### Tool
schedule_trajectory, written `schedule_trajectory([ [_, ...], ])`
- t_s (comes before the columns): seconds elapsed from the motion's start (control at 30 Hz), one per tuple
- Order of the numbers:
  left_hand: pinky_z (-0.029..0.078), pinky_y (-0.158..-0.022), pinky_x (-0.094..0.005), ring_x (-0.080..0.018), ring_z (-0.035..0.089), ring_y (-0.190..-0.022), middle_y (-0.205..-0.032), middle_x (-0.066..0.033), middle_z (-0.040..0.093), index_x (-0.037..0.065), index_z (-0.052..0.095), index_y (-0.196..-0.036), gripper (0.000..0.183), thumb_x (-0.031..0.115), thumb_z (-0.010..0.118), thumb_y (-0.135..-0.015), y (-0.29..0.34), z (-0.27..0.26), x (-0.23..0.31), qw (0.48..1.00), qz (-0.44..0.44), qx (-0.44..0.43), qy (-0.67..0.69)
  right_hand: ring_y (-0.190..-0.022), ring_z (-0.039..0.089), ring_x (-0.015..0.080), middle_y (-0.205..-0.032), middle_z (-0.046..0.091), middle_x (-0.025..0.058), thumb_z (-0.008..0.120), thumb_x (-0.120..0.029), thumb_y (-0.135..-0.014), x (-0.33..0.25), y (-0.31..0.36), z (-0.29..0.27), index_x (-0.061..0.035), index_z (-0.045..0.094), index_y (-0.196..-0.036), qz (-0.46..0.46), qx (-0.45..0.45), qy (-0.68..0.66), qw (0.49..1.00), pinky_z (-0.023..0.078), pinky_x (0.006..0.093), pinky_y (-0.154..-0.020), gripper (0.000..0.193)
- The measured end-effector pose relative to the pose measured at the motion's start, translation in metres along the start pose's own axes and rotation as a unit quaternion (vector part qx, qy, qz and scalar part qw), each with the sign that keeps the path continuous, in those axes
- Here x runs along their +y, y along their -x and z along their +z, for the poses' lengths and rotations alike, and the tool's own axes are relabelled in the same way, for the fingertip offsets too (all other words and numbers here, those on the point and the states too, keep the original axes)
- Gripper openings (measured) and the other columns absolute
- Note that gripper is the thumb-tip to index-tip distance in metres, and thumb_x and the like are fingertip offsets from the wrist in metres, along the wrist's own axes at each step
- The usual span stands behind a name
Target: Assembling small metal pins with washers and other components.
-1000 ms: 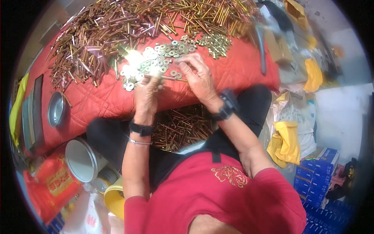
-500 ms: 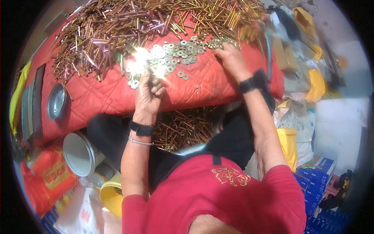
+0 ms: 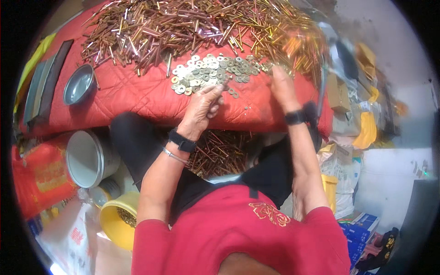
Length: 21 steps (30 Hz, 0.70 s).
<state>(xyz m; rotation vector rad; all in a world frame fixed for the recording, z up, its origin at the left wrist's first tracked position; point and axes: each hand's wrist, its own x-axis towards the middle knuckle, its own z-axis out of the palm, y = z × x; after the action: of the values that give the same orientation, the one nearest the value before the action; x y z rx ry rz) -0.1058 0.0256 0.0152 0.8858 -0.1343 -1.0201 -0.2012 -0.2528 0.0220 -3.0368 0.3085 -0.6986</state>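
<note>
Hovering at the lower edge of a heap of flat, round, silver-coloured metal washers (image 3: 204, 72), the person's left hand (image 3: 200, 109) has its thumb and forefinger drawn close together and its other fingers curled toward the palm; whether a small piece is pinched between the tips cannot be told. Off to the right, the right hand (image 3: 283, 89) is at a cluster of small brass-coloured metal pieces (image 3: 266, 67); its fingers are blurred, so neither their opening nor any hold can be made out.

Both heaps lie on a bench covered in red quilted cloth (image 3: 133, 98), with two loose washers (image 3: 233, 93) just below the main heap. Behind them spreads a large pile of thin copper- and gold-coloured metal rods (image 3: 183, 27). Well to the left, a round silver-coloured metal bowl (image 3: 78, 85) stands tilted. More rods (image 3: 215, 153) lie below, between the person's legs, and a yellow plastic bucket (image 3: 109, 224) sits at lower left.
</note>
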Motion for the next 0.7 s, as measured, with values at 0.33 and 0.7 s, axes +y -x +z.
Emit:
schedule_trajectory([
  [0.33, 0.022, -0.037, -0.0166, -0.0003, 0.036, -0.043, -0.062, 0.0054, 0.054, 0.012, 0.064, -0.092, 0.016, 0.028, 0.065, -0.089, -0.002, -0.004, -0.004, 1.0, -0.015, -0.007, -0.023, -0.074, 0.061, 0.0294, -0.079, 0.057, 0.0121, 0.056, -0.007, -0.075, -0.044, -0.003, 0.012, -0.007, 0.058, -0.075, -0.081, -0.027, 0.109, 0.99, 0.05, 0.042, -0.065, 0.002],
  [0.7, 0.021, -0.038, -0.0179, 0.0001, 0.035, -0.042, -0.061, 0.0051, 0.057, 0.011, 0.065, -0.082, 0.018, 0.028, 0.068, -0.087, 0.009, 0.011, 0.002, 0.988, 0.017, -0.008, -0.153, -0.082, 0.061, 0.0083, -0.089, 0.064, 0.0013, 0.06, -0.001, -0.087, -0.105, 0.014, -0.04, -0.0024, 0.066, -0.096, 0.161, -0.054, -0.576, 0.8, 0.048, 0.0225, -0.073, 0.011],
])
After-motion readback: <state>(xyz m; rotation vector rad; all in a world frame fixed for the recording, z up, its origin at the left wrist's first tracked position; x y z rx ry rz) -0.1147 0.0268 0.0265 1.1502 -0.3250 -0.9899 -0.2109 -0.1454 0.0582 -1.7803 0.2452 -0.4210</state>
